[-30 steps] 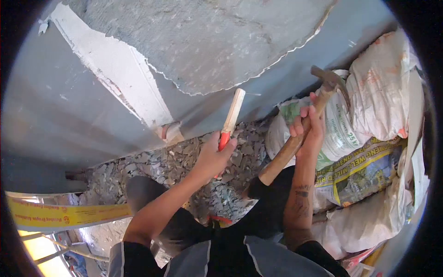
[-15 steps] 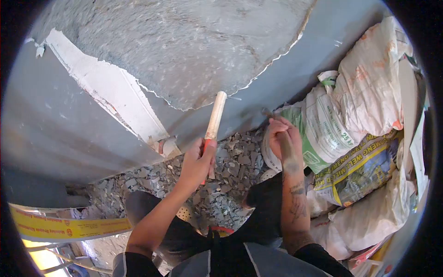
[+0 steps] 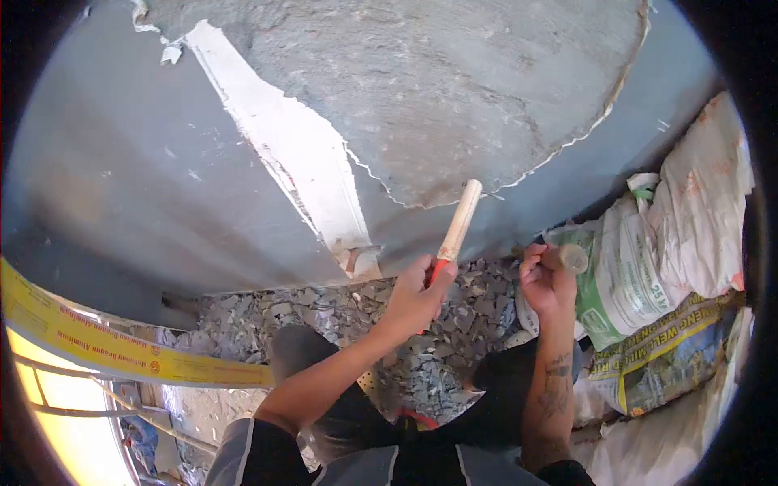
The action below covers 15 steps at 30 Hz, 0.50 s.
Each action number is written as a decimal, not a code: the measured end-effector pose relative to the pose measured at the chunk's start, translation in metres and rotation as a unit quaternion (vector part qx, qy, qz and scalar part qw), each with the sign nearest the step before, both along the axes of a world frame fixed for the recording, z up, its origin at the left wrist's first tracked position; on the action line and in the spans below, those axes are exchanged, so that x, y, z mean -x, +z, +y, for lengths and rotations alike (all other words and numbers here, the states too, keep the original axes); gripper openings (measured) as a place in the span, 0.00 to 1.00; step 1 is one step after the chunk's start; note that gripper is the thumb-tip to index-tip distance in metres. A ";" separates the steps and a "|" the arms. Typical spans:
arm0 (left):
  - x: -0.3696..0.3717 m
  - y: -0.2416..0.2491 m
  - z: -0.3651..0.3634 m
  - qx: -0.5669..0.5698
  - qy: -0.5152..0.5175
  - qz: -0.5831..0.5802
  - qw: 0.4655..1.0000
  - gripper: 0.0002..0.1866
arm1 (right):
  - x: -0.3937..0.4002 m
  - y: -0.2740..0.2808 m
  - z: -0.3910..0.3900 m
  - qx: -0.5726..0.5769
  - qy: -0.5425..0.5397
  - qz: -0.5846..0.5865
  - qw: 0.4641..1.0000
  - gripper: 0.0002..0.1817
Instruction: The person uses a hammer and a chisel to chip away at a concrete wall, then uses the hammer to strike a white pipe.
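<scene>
My left hand (image 3: 420,293) is closed round a tool with a red part in the grip and a pale, round wooden length (image 3: 460,219) sticking up towards the wall. Its lower end is mostly hidden by the hand. To the right, my right hand (image 3: 549,282) has its fingers wrapped round a brown cylindrical piece (image 3: 567,258) whose worn round end faces me; the rest of it is hidden. Ahead stands a grey painted wall (image 3: 146,211), with a large rough bare patch (image 3: 454,97) edged by peeling paint and a white strip (image 3: 296,146).
Broken grey chips (image 3: 470,312) cover the floor below the wall. Stuffed sacks (image 3: 632,259) are stacked on the right against the wall. A yellow printed band (image 3: 146,352) curves across the lower left, near a bamboo-like pole (image 3: 182,433).
My view has shifted left, so everything sits farther right. My right hand has turned, and the cylindrical piece's round end now faces me. My left hand keeps its grip.
</scene>
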State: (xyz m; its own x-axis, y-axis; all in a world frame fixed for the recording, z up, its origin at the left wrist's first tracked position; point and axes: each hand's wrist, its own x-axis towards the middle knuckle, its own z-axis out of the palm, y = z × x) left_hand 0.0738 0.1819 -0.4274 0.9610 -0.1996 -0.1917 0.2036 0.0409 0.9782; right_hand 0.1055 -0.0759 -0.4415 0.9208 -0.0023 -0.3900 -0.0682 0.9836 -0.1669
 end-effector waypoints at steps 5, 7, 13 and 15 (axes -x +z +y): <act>0.002 0.007 -0.001 0.000 -0.006 0.003 1.000 0.16 | -0.007 -0.015 -0.001 0.019 0.032 -0.012 0.999 0.07; 0.001 0.006 0.000 -0.001 -0.005 0.002 1.000 0.16 | -0.008 -0.015 0.000 0.083 0.006 0.009 0.996 0.07; 0.003 0.013 -0.001 -0.021 -0.022 0.022 0.999 0.15 | -0.009 -0.023 -0.008 0.053 0.038 0.000 0.998 0.10; 0.003 0.011 0.000 -0.052 0.011 0.020 0.998 0.15 | -0.005 -0.012 0.000 0.041 0.020 0.019 0.999 0.12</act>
